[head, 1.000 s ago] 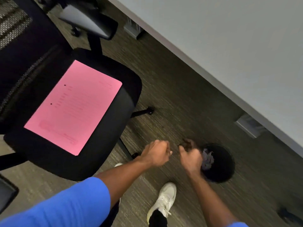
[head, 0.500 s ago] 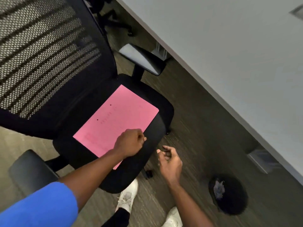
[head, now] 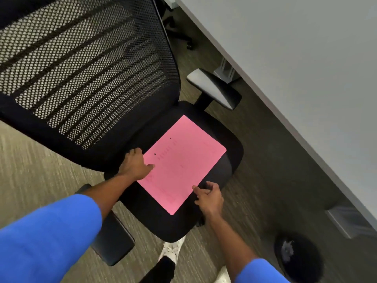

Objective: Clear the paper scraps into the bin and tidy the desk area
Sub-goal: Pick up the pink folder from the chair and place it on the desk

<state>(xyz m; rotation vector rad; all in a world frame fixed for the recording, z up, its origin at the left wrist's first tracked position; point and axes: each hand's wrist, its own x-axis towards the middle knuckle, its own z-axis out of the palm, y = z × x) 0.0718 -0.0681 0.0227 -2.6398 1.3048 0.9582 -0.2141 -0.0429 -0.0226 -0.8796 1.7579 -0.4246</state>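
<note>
We find a flat pink sheet of printed paper (head: 181,162) lying on the black padded seat of a mesh-backed office chair (head: 204,221), which stands on the carpeted floor just beside the pale grey desk (head: 295,68). The sheet lies skewed to the seat, one corner pointing toward the front edge.

The left hand (head: 135,163) rests on the sheet's rear-left edge, thumb laid across the paper and fingers curled over the seat beyond it. We judge this a pinning or early pinching contact; whether the fingers are under the edge cannot be told. The right hand (head: 208,198) is loosely open, grasping nothing, its fingertips just beside the sheet's front-right edge, on the seat. The two-sided placement suggests a lift from opposite edges, which would keep the thin sheet from buckling.

The round black waste bin (head: 299,260) stands on the floor near the desk's edge, well apart from the chair, with crumpled pale scraps (head: 286,250) visible inside. We judge that scrap clearing is at least partly done and the tidying step is in hand. Where the pink sheet belongs we cannot determine.
</note>
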